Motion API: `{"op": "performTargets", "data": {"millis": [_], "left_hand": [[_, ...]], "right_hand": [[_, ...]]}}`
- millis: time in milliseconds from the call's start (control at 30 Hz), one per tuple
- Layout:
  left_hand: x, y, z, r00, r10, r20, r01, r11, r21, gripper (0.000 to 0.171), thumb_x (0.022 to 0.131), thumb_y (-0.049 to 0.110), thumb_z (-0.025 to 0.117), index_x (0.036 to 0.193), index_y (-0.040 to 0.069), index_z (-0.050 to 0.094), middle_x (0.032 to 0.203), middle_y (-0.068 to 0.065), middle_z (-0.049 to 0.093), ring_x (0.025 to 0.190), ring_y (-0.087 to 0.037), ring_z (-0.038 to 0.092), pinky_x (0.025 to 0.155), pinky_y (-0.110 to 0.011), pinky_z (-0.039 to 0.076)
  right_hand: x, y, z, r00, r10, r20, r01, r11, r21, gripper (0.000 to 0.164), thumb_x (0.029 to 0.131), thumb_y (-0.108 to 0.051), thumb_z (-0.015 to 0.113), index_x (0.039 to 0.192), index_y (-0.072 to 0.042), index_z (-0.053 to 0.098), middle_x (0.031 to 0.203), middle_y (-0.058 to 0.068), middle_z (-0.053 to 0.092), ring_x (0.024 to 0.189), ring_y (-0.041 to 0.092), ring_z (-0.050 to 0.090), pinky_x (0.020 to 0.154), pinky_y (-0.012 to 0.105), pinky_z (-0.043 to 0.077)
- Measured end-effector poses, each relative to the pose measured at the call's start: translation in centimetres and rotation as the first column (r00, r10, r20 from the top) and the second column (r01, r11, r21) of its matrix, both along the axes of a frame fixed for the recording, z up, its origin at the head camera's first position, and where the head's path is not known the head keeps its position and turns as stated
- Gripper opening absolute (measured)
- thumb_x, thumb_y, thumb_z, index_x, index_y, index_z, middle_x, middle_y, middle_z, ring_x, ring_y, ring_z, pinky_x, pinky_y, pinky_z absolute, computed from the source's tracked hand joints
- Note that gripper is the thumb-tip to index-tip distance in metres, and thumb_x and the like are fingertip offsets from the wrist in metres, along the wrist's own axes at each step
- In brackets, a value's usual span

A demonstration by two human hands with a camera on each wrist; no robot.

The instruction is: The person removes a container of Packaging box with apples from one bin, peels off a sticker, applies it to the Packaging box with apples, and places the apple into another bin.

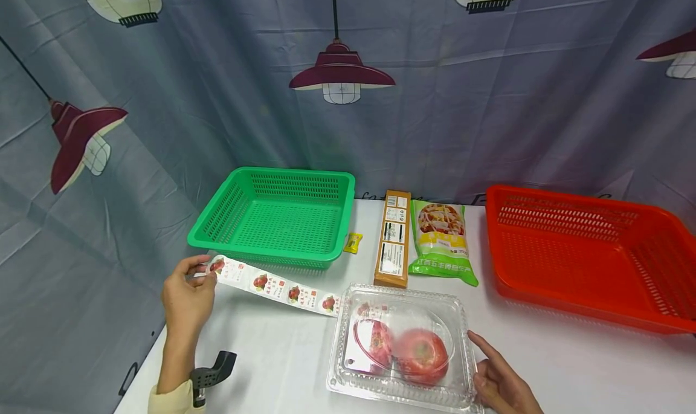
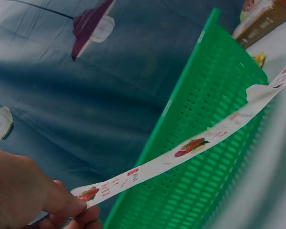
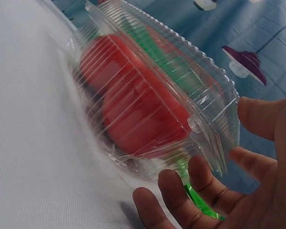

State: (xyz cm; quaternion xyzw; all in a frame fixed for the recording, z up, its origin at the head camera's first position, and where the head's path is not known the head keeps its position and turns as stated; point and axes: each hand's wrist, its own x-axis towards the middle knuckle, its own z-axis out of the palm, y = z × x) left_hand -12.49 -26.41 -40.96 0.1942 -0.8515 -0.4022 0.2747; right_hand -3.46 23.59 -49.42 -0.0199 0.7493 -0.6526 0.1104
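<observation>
My left hand pinches one end of a strip of printed stickers, each with a red fruit picture. The strip runs rightward to a clear plastic clamshell box, and part of it shows through the plastic; whether it lies under or inside, I cannot tell. Two red apples sit in the closed box. At the box's right side is my right hand, a fingertip against the edge. In the right wrist view its fingers are spread beside the box, not wrapped around it.
A green basket stands behind the strip, a red basket at the right. Behind the box lie a brown carton, a green food bag and a small yellow packet. A grey curtain hangs behind the white table.
</observation>
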Motion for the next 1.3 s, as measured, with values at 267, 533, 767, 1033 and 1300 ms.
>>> {"op": "performTargets", "data": {"millis": [267,533,767,1033,1300], "left_hand": [[0.4,0.9,2.2,0.994,-0.025,-0.103,0.030,0.998,0.047,0.035,0.087,-0.009,0.067,0.121,0.000,0.065,0.116,-0.017,0.066,0.080,-0.010,0.067,0.061,-0.012,0.050],[0.0,2.3,3.3,0.982,-0.070,-0.175,0.088,0.992,0.092,0.034,0.086,-0.007,0.070,0.120,-0.001,0.065,0.103,-0.016,0.069,0.083,-0.018,0.068,0.068,-0.015,0.052],[-0.7,4.2,4.5,0.945,-0.179,-0.275,0.218,0.968,0.120,0.030,0.086,-0.005,0.072,0.115,-0.003,0.065,0.095,-0.016,0.069,0.071,-0.008,0.067,0.063,-0.017,0.053],[-1.0,6.5,6.1,0.910,-0.283,-0.302,0.335,0.932,0.136,0.024,0.087,0.000,0.074,0.109,-0.001,0.066,0.090,-0.013,0.066,0.068,-0.012,0.067,0.062,-0.020,0.054],[-0.5,9.2,6.9,0.864,-0.384,-0.326,0.453,0.875,0.171,0.020,0.085,0.001,0.076,0.103,-0.002,0.067,0.089,-0.013,0.068,0.070,-0.018,0.069,0.064,-0.026,0.056]], "right_hand": [[0.1,0.2,-0.1,1.000,0.018,-0.025,-0.019,0.999,-0.043,0.055,0.101,-0.003,0.049,0.151,-0.008,0.026,0.080,0.015,0.053,0.062,0.022,0.058,0.055,0.035,0.055],[0.0,0.5,0.0,0.998,0.070,-0.010,-0.070,0.984,-0.165,0.059,0.102,-0.001,0.047,0.153,-0.011,0.021,0.080,0.010,0.055,0.064,0.019,0.060,0.058,0.039,0.057],[0.0,0.7,0.0,0.991,0.128,-0.028,-0.131,0.960,-0.249,0.059,0.102,0.002,0.044,0.154,-0.015,0.021,0.081,0.010,0.056,0.070,0.022,0.063,0.065,0.043,0.057],[0.1,0.4,0.5,0.997,0.067,0.048,-0.056,0.980,-0.192,0.056,0.101,-0.004,0.051,0.149,-0.027,0.032,0.080,0.007,0.055,0.071,0.023,0.064,0.069,0.046,0.057],[-0.3,0.1,1.3,0.994,0.008,-0.107,-0.006,1.000,0.024,0.055,0.096,0.001,0.059,0.145,0.000,0.035,0.077,0.008,0.054,0.068,0.020,0.058,0.068,0.030,0.055]]}}
